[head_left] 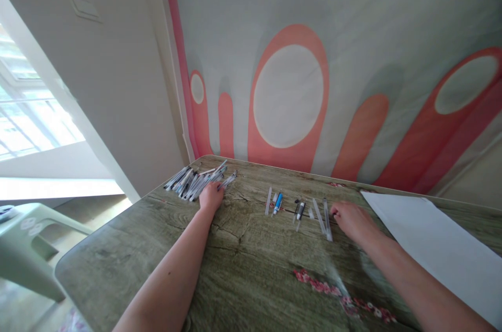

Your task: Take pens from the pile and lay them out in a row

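My left hand (212, 196) is closed at the right edge of a pile of pens (192, 183). A pen (228, 180) sticks out from its fingers toward the upper right. My right hand (349, 217) rests low over the table with its fingertips pinched together, and whatever is in them is too small and dark to name. Just left of it lie clear plastic tubes (319, 217). Between the hands are a blue-and-white pen-like piece (278, 203), a dark-and-white one (300, 210), and another clear tube (269, 201).
Everything lies on a wood-patterned table (239, 269) with printed pink blossoms. A large white sheet (431, 238) lies at the right, beside my right forearm. A light green stool (31, 243) stands left of the table. A wall with pink shapes rises behind the far edge.
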The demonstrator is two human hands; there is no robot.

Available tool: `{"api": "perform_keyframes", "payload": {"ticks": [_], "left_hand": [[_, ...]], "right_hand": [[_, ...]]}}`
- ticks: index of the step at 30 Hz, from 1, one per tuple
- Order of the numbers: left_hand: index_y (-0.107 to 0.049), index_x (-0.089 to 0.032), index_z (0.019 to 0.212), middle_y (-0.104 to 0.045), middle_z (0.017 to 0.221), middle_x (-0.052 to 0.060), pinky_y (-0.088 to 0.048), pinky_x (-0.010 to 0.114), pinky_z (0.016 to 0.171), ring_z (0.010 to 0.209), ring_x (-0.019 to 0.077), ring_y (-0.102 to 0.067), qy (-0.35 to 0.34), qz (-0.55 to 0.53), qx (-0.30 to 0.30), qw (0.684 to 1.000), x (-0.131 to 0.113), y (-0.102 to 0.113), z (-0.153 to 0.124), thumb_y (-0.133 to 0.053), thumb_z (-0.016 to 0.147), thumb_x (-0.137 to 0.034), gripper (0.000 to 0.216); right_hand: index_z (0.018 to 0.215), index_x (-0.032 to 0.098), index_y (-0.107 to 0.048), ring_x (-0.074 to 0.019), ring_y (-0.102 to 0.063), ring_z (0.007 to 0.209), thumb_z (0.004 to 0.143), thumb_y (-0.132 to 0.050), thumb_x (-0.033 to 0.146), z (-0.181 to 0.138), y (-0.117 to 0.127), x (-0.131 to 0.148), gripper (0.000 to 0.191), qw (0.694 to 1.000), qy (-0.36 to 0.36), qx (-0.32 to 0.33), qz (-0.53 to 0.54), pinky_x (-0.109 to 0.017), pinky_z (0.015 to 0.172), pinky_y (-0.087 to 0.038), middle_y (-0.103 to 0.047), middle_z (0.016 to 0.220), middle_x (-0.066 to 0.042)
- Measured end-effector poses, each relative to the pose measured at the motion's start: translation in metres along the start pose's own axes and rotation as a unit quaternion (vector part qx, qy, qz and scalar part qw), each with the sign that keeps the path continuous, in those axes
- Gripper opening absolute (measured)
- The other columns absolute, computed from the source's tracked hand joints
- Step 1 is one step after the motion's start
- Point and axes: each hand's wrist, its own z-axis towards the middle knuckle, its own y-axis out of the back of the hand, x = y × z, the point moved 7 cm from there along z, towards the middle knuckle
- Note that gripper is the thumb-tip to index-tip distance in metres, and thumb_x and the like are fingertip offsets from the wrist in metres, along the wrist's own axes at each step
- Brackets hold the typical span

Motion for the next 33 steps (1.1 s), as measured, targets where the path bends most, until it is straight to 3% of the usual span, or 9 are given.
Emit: {"api": "perform_keyframes", "payload": {"ticks": [7,12,16,20,26,33], "left_hand": [[-0.067,-0.025,0.1,-0.065,0.105,0.005,-0.044,0.027,0.073,0.094,0.0218,-0.059,0.0,0.001,-0.002,1.0,-0.001,0.0,0.0,-0.046,0.085,-0.041,0.03],[-0.067,-0.026,0.099,-0.065,0.104,0.004,-0.044,0.027,0.072,0.094,0.022,-0.059,-0.001,0.002,-0.002,1.0,-0.001,0.001,0.0,-0.046,0.085,-0.041,0.03],[-0.067,-0.026,0.1,-0.065,0.104,0.004,-0.044,0.028,0.073,0.095,0.0222,-0.059,-0.001,0.002,0.001,1.0,-0.001,-0.001,0.001,-0.046,0.085,-0.042,0.03],[-0.067,-0.026,0.101,-0.065,0.106,0.005,-0.045,0.028,0.073,0.096,0.0225,-0.059,0.002,0.003,0.003,1.0,-0.002,0.0,0.001,-0.046,0.084,-0.041,0.03],[-0.067,-0.026,0.102,-0.065,0.106,0.004,-0.045,0.028,0.075,0.097,0.0219,-0.058,0.003,0.003,0.009,1.0,-0.003,0.002,-0.001,-0.047,0.085,-0.041,0.031],[-0.067,-0.026,0.102,-0.065,0.107,0.004,-0.045,0.028,0.076,0.097,0.0221,-0.058,0.002,0.001,0.01,1.0,-0.004,0.001,0.0,-0.046,0.085,-0.04,0.03]], "right_hand": [[0.089,0.021,-0.067,-0.0166,-0.062,0.078,0.077,-0.053,0.014,-0.002,-0.018,-0.008,0.019,0.998,-0.022,0.006,0.053,-0.025,0.069,-0.04,-0.068,0.085,-0.002],[0.098,0.019,-0.064,-0.0158,-0.06,0.078,0.079,-0.049,0.013,-0.005,-0.01,-0.01,0.024,0.997,-0.024,-0.019,0.07,-0.026,0.073,-0.042,-0.067,0.084,-0.002],[0.098,0.022,-0.065,-0.0197,-0.054,0.097,0.083,-0.051,0.02,-0.01,0.012,0.017,0.021,0.992,0.06,-0.091,0.069,-0.031,0.088,-0.039,-0.064,0.098,-0.003],[0.101,0.023,-0.067,-0.02,-0.052,0.101,0.08,-0.057,0.02,-0.009,0.012,0.05,0.023,0.986,0.131,-0.066,0.084,-0.032,0.09,-0.039,-0.065,0.102,-0.003],[0.098,0.024,-0.068,-0.0194,-0.053,0.098,0.078,-0.061,0.017,-0.002,0.003,0.061,0.022,0.988,0.133,-0.034,0.076,-0.031,0.088,-0.039,-0.068,0.096,-0.001],[0.098,0.025,-0.067,-0.0193,-0.053,0.097,0.08,-0.062,0.02,-0.002,0.003,0.072,0.019,0.988,0.131,-0.043,0.074,-0.03,0.086,-0.038,-0.068,0.093,-0.001]]}}
